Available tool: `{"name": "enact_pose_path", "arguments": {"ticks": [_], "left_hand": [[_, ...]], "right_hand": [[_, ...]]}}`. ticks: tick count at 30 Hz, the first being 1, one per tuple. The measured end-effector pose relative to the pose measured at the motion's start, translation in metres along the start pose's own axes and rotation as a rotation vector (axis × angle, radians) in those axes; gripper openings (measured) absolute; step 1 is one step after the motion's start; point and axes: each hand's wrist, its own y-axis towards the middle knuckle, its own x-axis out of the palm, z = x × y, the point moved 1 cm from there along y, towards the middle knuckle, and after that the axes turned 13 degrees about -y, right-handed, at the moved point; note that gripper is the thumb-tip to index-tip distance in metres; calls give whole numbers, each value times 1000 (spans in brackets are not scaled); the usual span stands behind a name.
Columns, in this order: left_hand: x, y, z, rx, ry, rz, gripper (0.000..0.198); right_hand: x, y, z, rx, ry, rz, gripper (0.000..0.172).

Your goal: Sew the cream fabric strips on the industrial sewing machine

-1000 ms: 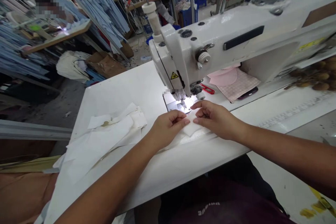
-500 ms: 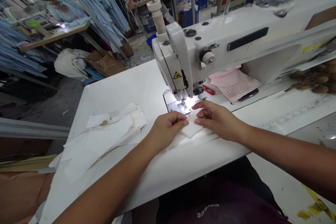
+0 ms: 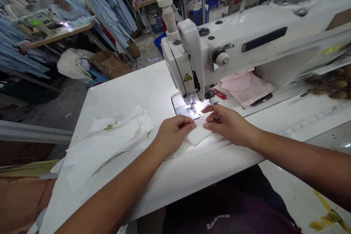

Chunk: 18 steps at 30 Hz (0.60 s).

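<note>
A small piece of white fabric [image 3: 197, 135] lies between my hands, just in front of the lit needle plate. My left hand [image 3: 174, 131] pinches its left edge between thumb and fingertips. On the other side, my right hand [image 3: 229, 124] grips the fabric with thumb and fingers closed, the index finger reaching toward the presser foot [image 3: 193, 109]. Above stands the white sewing machine [image 3: 189, 58], its lamp shining on the needle area. Part of the fabric is hidden under my fingers.
Loose white fabric pieces [image 3: 117, 135] lie on the left of the sewing table [image 3: 109, 91]. Behind the needle are a red thread snipper [image 3: 220, 94] and pink checked fabric [image 3: 244, 87]. Another person [image 3: 65, 9] sits at a machine at the far left, near hanging blue garments [image 3: 109, 7].
Both hands keep their grip on the white fabric with hardly any movement. The fabric's front corner has shifted slightly left, and the view has moved a little.
</note>
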Motion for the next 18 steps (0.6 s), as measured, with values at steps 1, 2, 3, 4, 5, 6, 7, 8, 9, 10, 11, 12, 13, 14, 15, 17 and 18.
{"name": "enact_pose_path", "arguments": {"ticks": [1,2,3,4,5,6,7,8,9,10,11,12,13,14,15,17,18], "left_hand": [[0,1,1,-2,42,2,10],[0,1,2,-3,90,4,11],[-1,3,3,-4,144,3,12],[-1,5,4,-3,201,-1,13],[-1,7,4,1,256,-7,14],[-1,9,5,8,308,-17,14],[-1,12,5,17,355,-31,15],[-1,14,5,29,396,-46,15],[-1,16,5,42,429,-61,16],[-1,18,5,54,453,-71,16],[-1,19,4,62,471,-79,16],[-1,19,4,67,480,-84,16],[-1,20,4,70,483,-86,16],[-2,19,3,71,481,-86,17],[-2,19,3,72,479,-85,17],[-3,18,2,82,479,-84,18],[-3,18,1,89,483,-84,18]], "right_hand": [[0,1,0,1,-22,5,34],[0,3,-1,5,-55,6,35],[0,4,-2,13,-98,1,35],[0,5,-4,24,-149,-6,36],[-1,7,-5,35,-202,-16,38],[-1,8,-8,42,-256,-24,40],[-1,9,-10,44,-307,-33,42],[-1,10,-12,39,-352,-39,44],[-1,11,-15,31,-392,-42,45],[-1,12,-17,21,-430,-46,45],[0,13,-18,13,-461,-50,45],[0,14,-20,9,-484,-55,44],[0,14,-21,10,-497,-58,43],[0,15,-21,16,-502,-62,41],[0,15,-22,24,-503,-67,40],[0,16,-22,39,-507,-71,39],[1,16,-22,42,-516,-72,38]]}}
